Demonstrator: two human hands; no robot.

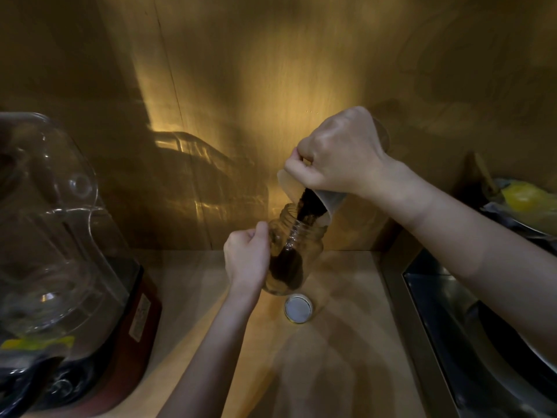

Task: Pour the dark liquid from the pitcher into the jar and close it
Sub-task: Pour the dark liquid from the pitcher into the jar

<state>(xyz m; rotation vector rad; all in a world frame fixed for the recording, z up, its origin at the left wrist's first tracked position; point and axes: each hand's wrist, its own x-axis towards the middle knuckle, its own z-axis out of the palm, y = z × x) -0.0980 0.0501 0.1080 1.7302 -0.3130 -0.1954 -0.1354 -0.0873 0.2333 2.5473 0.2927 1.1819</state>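
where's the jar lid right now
In the head view the lid lies flat on the wooden counter, just in front of the jar, slightly to its right, untouched by either hand.

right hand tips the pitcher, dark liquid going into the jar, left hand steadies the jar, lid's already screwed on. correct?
Not quite: the lid isn't on. The head view shows it lying on the counter just in front of the open jar. The rest holds: the right hand tips the pitcher, dark liquid runs into the jar, and the left hand steadies it.
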